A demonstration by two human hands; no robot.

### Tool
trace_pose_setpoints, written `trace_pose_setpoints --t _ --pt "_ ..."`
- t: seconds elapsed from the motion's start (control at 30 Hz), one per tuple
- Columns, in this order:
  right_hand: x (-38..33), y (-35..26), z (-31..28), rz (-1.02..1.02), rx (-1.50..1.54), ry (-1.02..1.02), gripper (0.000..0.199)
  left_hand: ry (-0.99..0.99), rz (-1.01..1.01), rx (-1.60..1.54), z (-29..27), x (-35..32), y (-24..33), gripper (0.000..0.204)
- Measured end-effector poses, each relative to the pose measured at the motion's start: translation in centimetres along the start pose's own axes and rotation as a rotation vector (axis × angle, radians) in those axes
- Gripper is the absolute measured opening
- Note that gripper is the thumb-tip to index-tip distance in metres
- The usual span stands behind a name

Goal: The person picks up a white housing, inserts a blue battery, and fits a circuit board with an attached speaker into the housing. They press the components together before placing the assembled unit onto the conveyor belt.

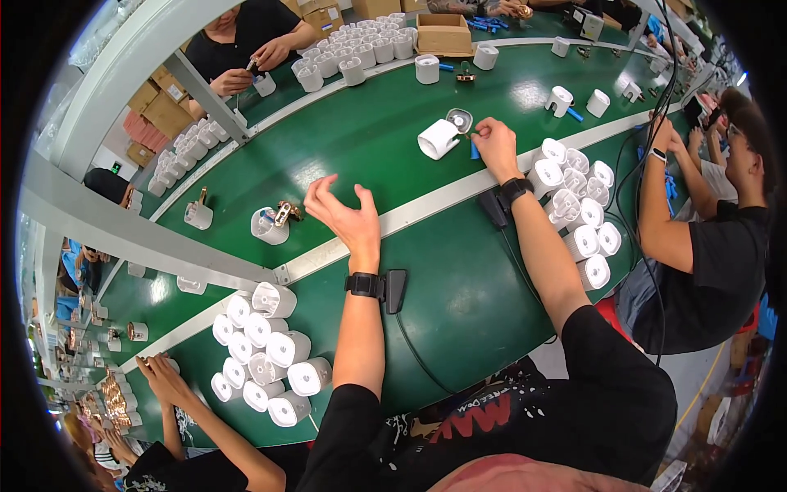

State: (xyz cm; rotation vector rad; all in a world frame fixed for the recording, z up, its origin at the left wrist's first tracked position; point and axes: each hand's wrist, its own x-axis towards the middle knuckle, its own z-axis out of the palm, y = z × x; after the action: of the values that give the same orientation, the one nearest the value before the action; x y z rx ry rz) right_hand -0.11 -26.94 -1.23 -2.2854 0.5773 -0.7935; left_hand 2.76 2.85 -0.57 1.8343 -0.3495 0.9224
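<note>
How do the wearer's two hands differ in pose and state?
The left hand is open with fingers spread; the right hand has its fingers drawn together. The left hand holds nothing, near a gold part; the right hand is beside a blue piece, its grip unclear. Both have a black wristband.

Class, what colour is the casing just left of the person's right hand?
The casing is white, best seen in the head view.
</note>
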Motion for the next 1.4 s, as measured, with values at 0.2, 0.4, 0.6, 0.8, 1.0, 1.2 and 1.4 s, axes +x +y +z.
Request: trace_pose_setpoints --t 0.2,0.4,0.6,0.8,1.0,1.2,1.4 --pt "-1.6 -1.8 0.6 -0.022 -0.277 -0.059 0.026 -0.131 0.042 -0.041 0.8 -0.3 -0.2 0.033" --pt "-1.0 -2.5 1.2 0.127 -0.158 -0.179 0.034 -0.442 -0.003 -0.092 1.5 -0.9 0.0 0.042" --pt "-1.0 -3.4 1.1 0.184 -0.049 -0.379 0.034 -0.651 0.032 -0.112 1.6 -1.3 1.7 0.068" --pt "-0.7 -3.3 3.0 0.338 0.721 -0.201 0.036 -0.711 -0.021 -0.154 1.4 -1.0 0.9 0.073" --pt "-1.4 -5.0 2.2 0.448 1.212 -0.325 0.015 -0.72 -0.05 -0.172 1.1 -0.7 0.8 0.076" --pt "-2.4 -4.6 3.5 0.263 1.05 -0.371 0.013 -0.718 0.12 -0.22 2.6 -1.6 0.0 0.085" --pt "-2.9 -7.7 1.8 0.263 0.986 -0.548 0.012 -0.686 -0.014 -0.19 2.1 -1.0 2.0 0.101"
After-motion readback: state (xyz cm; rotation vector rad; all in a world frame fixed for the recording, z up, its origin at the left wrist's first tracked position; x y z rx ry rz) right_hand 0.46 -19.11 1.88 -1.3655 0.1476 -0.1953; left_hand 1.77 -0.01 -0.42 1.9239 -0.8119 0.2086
